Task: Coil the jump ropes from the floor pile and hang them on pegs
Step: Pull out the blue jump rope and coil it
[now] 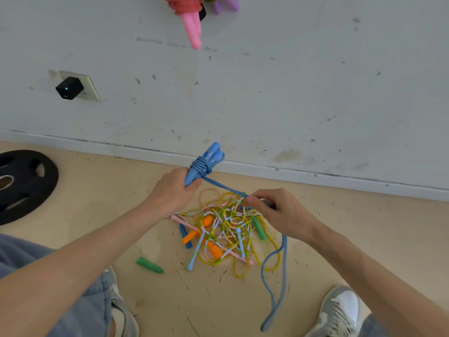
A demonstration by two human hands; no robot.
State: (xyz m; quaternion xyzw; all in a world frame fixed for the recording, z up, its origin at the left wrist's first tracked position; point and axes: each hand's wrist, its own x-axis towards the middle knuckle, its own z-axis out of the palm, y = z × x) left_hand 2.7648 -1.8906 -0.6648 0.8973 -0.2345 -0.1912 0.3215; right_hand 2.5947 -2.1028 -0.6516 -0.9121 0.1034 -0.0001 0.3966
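Observation:
My left hand (pixel 173 189) grips the two blue handles (pixel 207 161) of a blue jump rope, with several turns of cord wound round them. The blue cord (pixel 226 188) runs taut down to my right hand (pixel 279 212), which pinches it. Below that hand the remaining cord hangs in a long loop (pixel 277 288) reaching the floor. Under both hands lies the floor pile (pixel 223 232): tangled yellow and beaded ropes with orange, green, pink and light-blue handles. A coiled pink rope (pixel 192 23) and a purple-handled one (pixel 226 4) hang on the wall above.
A black weight plate (pixel 21 183) lies on the floor at the left. A black plug (pixel 69 88) sits in a wall socket. A loose green handle (pixel 149 265) lies apart from the pile. My grey shoes (pixel 340 312) stand at the bottom on the wooden floor.

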